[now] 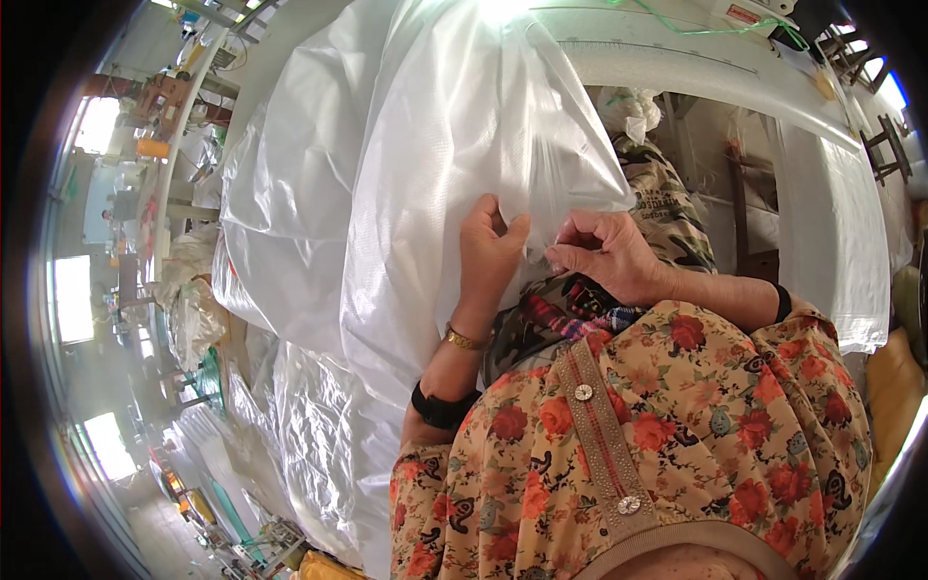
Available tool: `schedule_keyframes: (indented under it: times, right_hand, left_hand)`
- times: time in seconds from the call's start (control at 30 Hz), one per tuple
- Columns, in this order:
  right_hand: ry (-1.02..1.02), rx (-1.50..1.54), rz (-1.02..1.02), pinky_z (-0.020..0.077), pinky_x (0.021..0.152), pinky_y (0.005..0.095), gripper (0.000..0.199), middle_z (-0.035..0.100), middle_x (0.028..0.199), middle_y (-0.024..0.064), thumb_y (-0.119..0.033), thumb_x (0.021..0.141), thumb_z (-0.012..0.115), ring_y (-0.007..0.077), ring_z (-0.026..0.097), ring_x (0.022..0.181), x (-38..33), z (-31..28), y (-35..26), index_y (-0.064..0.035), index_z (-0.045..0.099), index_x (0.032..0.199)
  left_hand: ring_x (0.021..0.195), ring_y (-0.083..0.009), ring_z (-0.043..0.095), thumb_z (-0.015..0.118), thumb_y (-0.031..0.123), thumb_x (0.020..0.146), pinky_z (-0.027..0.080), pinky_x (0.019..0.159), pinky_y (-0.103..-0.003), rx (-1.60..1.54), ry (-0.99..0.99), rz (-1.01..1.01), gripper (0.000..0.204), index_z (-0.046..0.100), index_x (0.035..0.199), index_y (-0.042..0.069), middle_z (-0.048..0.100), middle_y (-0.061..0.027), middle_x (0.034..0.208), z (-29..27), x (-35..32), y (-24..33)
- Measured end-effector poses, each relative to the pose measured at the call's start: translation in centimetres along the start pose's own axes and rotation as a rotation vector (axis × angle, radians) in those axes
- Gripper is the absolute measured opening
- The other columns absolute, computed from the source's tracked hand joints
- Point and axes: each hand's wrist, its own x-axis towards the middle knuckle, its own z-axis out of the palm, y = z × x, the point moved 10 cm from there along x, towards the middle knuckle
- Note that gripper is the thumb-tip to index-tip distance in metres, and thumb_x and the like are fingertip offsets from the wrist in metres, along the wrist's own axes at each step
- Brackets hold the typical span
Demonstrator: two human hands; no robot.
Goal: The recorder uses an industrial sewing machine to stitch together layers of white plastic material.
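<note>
Plainly, in the head view we see translucent white plastic sheeting [435, 164] draped in tall folds from the upper edge down to the person's lap, filling the middle and spreading to the left. We find the left hand [491, 249] in front of its lower part, back of the hand toward us, the thumb and forefinger raised and parted; we cannot tell whether the other fingers, curled out of sight, grip any of it. Just beside it, we see the right hand [609, 256] reaching in from the right with its thumb and forefinger pinching the gathered lower edge of the sheeting.

On the left wrist we notice a gold-coloured watch [467, 338], and on each arm a black band, one at the left elbow [443, 406] and one at the right [783, 303]. Below the hands we make out a piece of plaid cloth [556, 317], a flower-printed shirt [715, 425] with a studded placket [604, 435], and camouflage trousers [662, 179].

Beyond the sheeting, we see a pale worktable [667, 60] with a ruled scale along it and a green cord [715, 31] on top. More clear film [833, 232] hangs at the right, and crumpled plastic [188, 324] lies heaped at the left, near bright windows [75, 300].
</note>
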Motion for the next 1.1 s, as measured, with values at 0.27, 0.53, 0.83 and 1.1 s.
schedule_keyframes:
  times: [0.27,0.53,0.83,1.1]
  right_hand:
    - [-0.199,-0.046,-0.172,0.0406,0.062,0.0263,0.018,0.058,0.072,0.0027,-0.014,0.093,0.062,0.0083,0.047,0.069,0.4,1.9,-1.6,0.0,0.057,0.083]
    - [-0.312,0.3,0.028,0.0437,0.069,0.0228,0.02,0.063,0.081,0.0002,-0.018,0.095,0.058,0.0044,0.052,0.076,0.5,3.1,0.7,-0.0027,0.057,0.082]
    - [-0.246,0.142,-0.069,0.0485,0.063,0.0261,0.021,0.065,0.072,0.0058,-0.017,0.098,0.052,0.01,0.061,0.067,0.1,2.8,-0.7,-0.001,0.053,0.086]
    - [-0.179,-0.093,-0.146,0.0492,0.059,0.0284,0.019,0.065,0.07,0.0103,-0.013,0.098,0.05,0.0156,0.065,0.066,0.0,2.5,-2.2,0.0013,0.049,0.086]
  left_hand:
    - [0.074,-0.0371,0.057,0.064,0.01,0.075,0.044,0.067,-0.044,0.559,0.188,0.139,0.021,0.052,0.09,0.001,0.056,-0.0151,0.078,-1.7,-2.8,0.7]
    - [0.087,-0.0297,0.06,0.05,0.007,0.09,0.047,0.079,-0.035,0.752,0.309,0.146,0.02,0.053,0.108,-0.001,0.062,-0.0139,0.1,-5.9,-6.9,-0.6]
    - [0.076,-0.012,0.052,0.056,0.012,0.095,0.044,0.073,-0.024,-0.125,0.318,0.01,0.022,0.056,0.112,0.0,0.056,-0.004,0.085,-6.6,-8.4,0.2]
    - [0.059,-0.0167,0.05,0.065,0.006,0.087,0.042,0.057,-0.029,0.662,0.382,0.402,0.013,0.057,0.095,0.0,0.052,-0.0085,0.07,-4.0,-7.1,7.1]
